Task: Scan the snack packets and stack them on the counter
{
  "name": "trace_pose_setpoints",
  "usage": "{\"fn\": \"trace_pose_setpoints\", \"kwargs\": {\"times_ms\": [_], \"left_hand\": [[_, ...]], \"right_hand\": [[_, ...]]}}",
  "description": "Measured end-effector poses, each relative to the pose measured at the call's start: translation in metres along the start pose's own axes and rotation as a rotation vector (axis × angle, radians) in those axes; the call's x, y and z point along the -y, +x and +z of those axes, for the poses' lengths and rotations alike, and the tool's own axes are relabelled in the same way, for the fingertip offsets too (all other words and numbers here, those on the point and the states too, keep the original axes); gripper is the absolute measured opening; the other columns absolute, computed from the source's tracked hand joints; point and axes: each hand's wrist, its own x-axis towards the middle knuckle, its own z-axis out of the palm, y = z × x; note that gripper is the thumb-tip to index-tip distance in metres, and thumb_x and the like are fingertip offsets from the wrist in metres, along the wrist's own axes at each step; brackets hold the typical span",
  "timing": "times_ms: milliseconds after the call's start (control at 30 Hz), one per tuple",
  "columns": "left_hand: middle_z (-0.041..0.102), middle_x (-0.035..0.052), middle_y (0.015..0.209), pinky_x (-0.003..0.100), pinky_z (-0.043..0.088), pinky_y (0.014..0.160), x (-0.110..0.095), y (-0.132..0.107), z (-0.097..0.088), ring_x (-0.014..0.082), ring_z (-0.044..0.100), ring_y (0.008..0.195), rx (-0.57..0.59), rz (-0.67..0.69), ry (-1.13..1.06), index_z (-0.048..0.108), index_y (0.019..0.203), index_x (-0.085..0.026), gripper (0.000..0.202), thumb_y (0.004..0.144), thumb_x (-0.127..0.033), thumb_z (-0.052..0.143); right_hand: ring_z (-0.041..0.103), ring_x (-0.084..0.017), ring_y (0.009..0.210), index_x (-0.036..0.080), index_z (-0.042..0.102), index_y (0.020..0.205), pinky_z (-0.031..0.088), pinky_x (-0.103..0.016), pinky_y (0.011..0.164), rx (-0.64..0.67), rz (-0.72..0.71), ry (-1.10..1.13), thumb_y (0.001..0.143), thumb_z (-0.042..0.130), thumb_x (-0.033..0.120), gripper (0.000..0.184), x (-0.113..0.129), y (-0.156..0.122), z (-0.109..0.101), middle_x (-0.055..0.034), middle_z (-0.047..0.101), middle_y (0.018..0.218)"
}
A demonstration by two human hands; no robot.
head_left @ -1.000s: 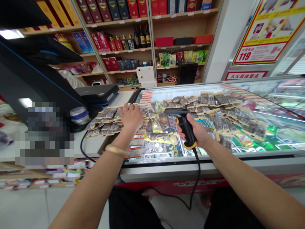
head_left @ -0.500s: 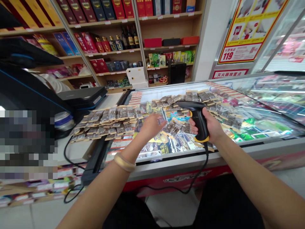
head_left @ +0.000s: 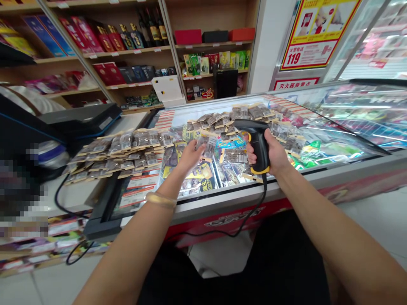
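My right hand [head_left: 276, 156] is wrapped round the handle of a black and yellow barcode scanner [head_left: 257, 142], whose head points left over the glass-topped freezer [head_left: 333, 167]. My left hand [head_left: 190, 156] pinches a small clear snack packet [head_left: 208, 146] and holds it up just left of the scanner head. A gold bangle [head_left: 160, 200] sits on my left wrist. Rows of similar packets [head_left: 121, 154] lie stacked to the left, and a looser heap of packets [head_left: 254, 113] spreads over the glass behind both hands.
The scanner's black cable [head_left: 222, 231] hangs down in front of the freezer. A black till screen and printer [head_left: 76, 123] stand at the left on a white counter [head_left: 76, 195]. Shelves of boxed bottles and snacks [head_left: 127, 42] line the back wall.
My left hand left the stacked rows on the left, came to the middle pile and lifted a packet up beside the scanner. The view has swung rightwards.
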Motion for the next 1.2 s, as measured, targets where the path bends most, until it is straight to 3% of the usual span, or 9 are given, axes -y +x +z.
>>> {"fn": "trace_pose_setpoints", "kwargs": {"times_ms": [133, 267, 533, 667, 1033, 1200], "left_hand": [[0.070, 0.0056, 0.092, 0.046, 0.060, 0.085, 0.001, 0.002, -0.003, 0.0215, 0.070, 0.087, -0.037, -0.075, -0.334, 0.064, 0.093, -0.022, 0.018, 0.085, -0.037, 0.067], [0.074, 0.0068, 0.106, 0.048, 0.062, 0.092, -0.002, -0.002, -0.002, 0.0235, 0.070, 0.105, -0.048, -0.047, -0.427, 0.066, 0.097, -0.021, 0.021, 0.080, -0.032, 0.073], [0.075, 0.0065, 0.106, 0.045, 0.064, 0.088, -0.002, -0.003, 0.001, 0.0243, 0.070, 0.106, -0.069, -0.036, -0.434, 0.069, 0.100, -0.020, 0.020, 0.083, -0.030, 0.071], [0.075, 0.0065, 0.107, 0.041, 0.064, 0.086, -0.001, -0.003, 0.001, 0.0239, 0.069, 0.105, -0.077, -0.028, -0.404, 0.070, 0.102, -0.020, 0.021, 0.084, -0.032, 0.070], [0.073, 0.0080, 0.108, 0.042, 0.065, 0.083, 0.003, -0.001, 0.001, 0.0232, 0.069, 0.102, -0.091, -0.021, -0.429, 0.069, 0.101, -0.020, 0.023, 0.082, -0.031, 0.073], [0.074, 0.0072, 0.102, 0.041, 0.062, 0.088, 0.005, 0.002, 0.006, 0.0220, 0.071, 0.096, -0.140, -0.046, -0.340, 0.066, 0.105, -0.019, 0.017, 0.091, -0.027, 0.061]], "right_hand": [[0.043, -0.011, 0.046, 0.021, 0.062, 0.100, 0.039, -0.023, 0.042, 0.009, -0.029, -0.010, 0.093, 0.050, 0.072, 0.053, 0.002, -0.002, 0.001, 0.0018, 0.052, 0.063], [0.044, -0.011, 0.045, 0.021, 0.063, 0.102, 0.039, -0.024, 0.042, 0.023, -0.030, -0.058, 0.092, 0.050, 0.073, 0.055, 0.001, -0.007, 0.012, 0.0015, 0.053, 0.064], [0.047, -0.011, 0.041, 0.017, 0.063, 0.104, 0.040, -0.021, 0.037, 0.115, 0.210, -0.141, 0.089, 0.060, 0.070, 0.055, -0.021, -0.005, 0.030, 0.0019, 0.055, 0.058], [0.048, -0.011, 0.041, 0.017, 0.064, 0.104, 0.042, -0.021, 0.037, 0.127, 0.237, -0.142, 0.090, 0.059, 0.068, 0.054, -0.022, -0.004, 0.026, 0.0010, 0.056, 0.059], [0.048, -0.011, 0.042, 0.017, 0.064, 0.103, 0.042, -0.021, 0.038, 0.114, 0.252, -0.146, 0.089, 0.061, 0.067, 0.052, -0.021, -0.004, 0.026, 0.0006, 0.055, 0.059], [0.046, -0.011, 0.045, 0.019, 0.064, 0.104, 0.041, -0.022, 0.038, 0.103, 0.237, -0.124, 0.087, 0.063, 0.068, 0.052, -0.020, -0.006, 0.025, -0.0001, 0.056, 0.063]]}}
